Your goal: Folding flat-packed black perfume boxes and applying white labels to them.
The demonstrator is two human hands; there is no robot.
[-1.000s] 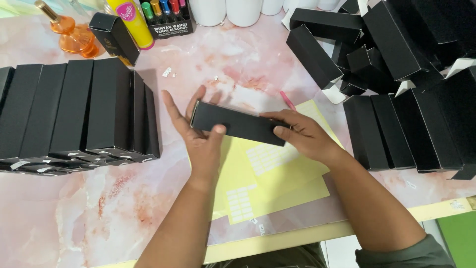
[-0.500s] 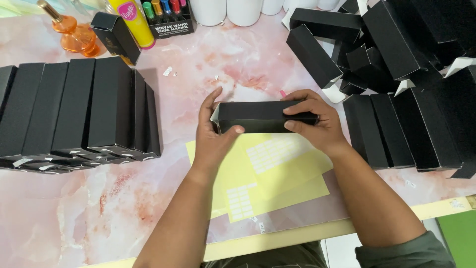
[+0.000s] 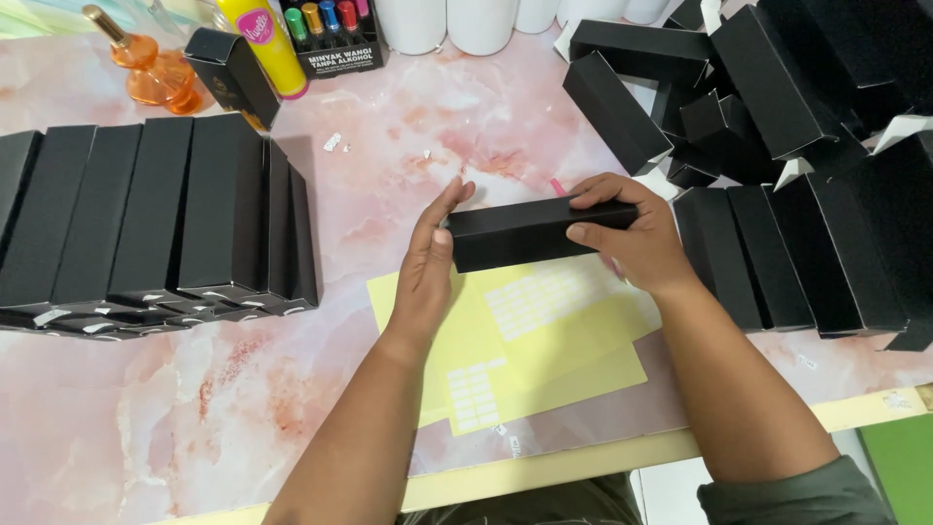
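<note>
Black card is what our fingers close on: we hold one long black box (image 3: 533,231) level above the table, just over the upper edge of the yellow sticker sheets (image 3: 530,335). Our left hand (image 3: 428,267) presses flat against the box's left end, fingers together and pointing up, thumb tucked under; our right hand (image 3: 632,238) wraps the right end, fingers curled over the top edge and thumb along the front face, so both hands are clamped on the same box. Whether a sticker already sits on it we cannot tell, since the faces turned to us show plain black. Moving outward, the sheets beneath our hands carry small pale labels, with some rows on the lower sheet looking picked off. To our left a tidy row of black boxes (image 3: 155,219) lies side by side, touching, their near ends showing small white marks; we judge these to be the finished ones. To our right a shorter row (image 3: 777,258) lies flat near our right wrist, and behind it a loose heap of boxes (image 3: 739,87) is tumbled at all angles, which we take for the stock yet to be handled. By that reading the work is perhaps halfway. At the far edge stand an orange glass bottle (image 3: 151,68), a yellow tube (image 3: 262,39) and white cylinders (image 3: 466,19) on the pink marbled table (image 3: 194,408).
</note>
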